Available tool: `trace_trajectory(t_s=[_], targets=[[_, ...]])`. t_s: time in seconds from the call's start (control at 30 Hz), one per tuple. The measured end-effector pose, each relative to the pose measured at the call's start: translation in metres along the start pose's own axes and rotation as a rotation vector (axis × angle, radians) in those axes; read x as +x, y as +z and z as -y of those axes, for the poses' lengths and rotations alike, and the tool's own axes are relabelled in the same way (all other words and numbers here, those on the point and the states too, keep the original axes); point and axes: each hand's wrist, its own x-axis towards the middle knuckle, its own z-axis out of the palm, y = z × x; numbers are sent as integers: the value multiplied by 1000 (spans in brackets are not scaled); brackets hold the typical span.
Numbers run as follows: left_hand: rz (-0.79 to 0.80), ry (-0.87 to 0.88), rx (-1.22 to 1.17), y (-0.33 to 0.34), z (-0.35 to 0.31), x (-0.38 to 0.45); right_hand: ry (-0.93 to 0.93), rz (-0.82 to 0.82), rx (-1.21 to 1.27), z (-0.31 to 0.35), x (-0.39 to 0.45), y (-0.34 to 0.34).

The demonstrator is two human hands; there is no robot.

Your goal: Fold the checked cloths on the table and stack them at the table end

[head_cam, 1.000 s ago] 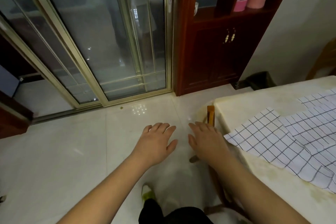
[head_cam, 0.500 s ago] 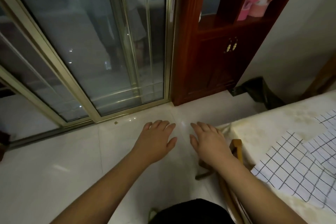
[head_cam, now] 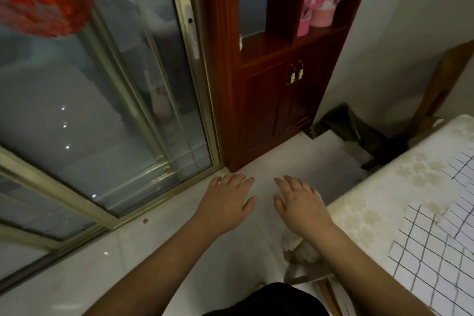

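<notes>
Holding our left hand (head_cam: 225, 200) and right hand (head_cam: 301, 204) flat, empty and side by side above the floor, we judge the checked cloths (head_cam: 436, 246) lying on the table (head_cam: 364, 210) beside our right forearm light and limp, best pinched at corners.

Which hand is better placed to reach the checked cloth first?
Right. The right hand hovers open beside the table, nearer the checked cloth; the left hand is over the floor, farther away.

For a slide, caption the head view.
Both open hands, left hand and right hand, hover beside the checked cloths.
</notes>
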Motion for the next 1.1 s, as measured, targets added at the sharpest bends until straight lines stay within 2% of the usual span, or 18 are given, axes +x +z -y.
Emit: trace_trajectory(t_s=[0.47, 0.97, 1.1], targets=[[55, 313, 93, -13, -10, 167, 243, -32, 42, -66, 82, -28], [-2, 707, 129, -41, 13, 350, 604, -122, 55, -83, 207, -65], [26, 791, 146, -39, 20, 382, 700, -135, 75, -90, 219, -70]])
